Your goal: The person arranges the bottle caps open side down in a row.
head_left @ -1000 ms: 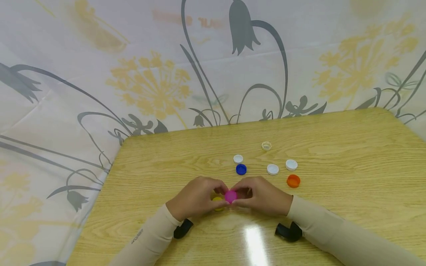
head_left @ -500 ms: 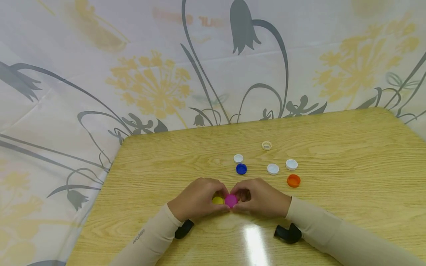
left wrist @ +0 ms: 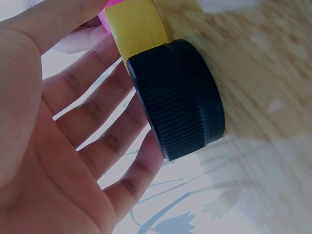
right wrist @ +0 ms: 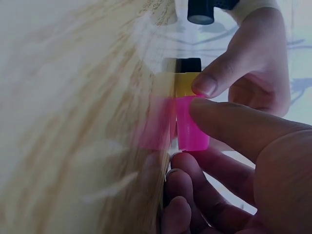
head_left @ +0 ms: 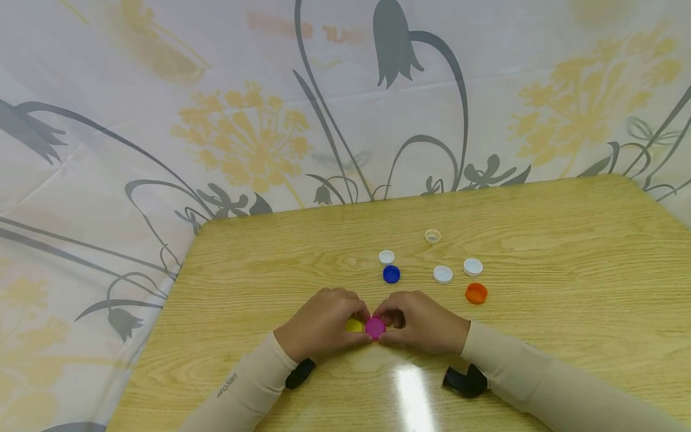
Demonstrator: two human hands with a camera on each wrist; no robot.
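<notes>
A pink bottle cap [head_left: 375,329] is pinched between the thumbs and index fingers of both hands, low at the table surface. From the left comes my left hand [head_left: 320,324], and from the right my right hand [head_left: 429,324]. Directly left of the pink cap is a yellow cap [head_left: 354,326], partly covered by the left hand. The left wrist view shows a ribbed black cap [left wrist: 175,100] against the yellow one, by the left fingertips; the left hand hides it in the head view. Seen from the right wrist, pink, yellow [right wrist: 185,85] and black caps line up side by side.
Farther back on the wooden table [head_left: 270,258] lie a blue cap [head_left: 391,274], an orange cap [head_left: 476,293], a cream cap [head_left: 432,236] and white caps, one of them [head_left: 442,274] near the middle. A patterned curtain [head_left: 345,108] hangs behind the table.
The pink cap has moved slightly toward the person and now sits beside the yellow cap. Both hands moved with it, and more of the yellow cap shows. The last half second shows little motion.
</notes>
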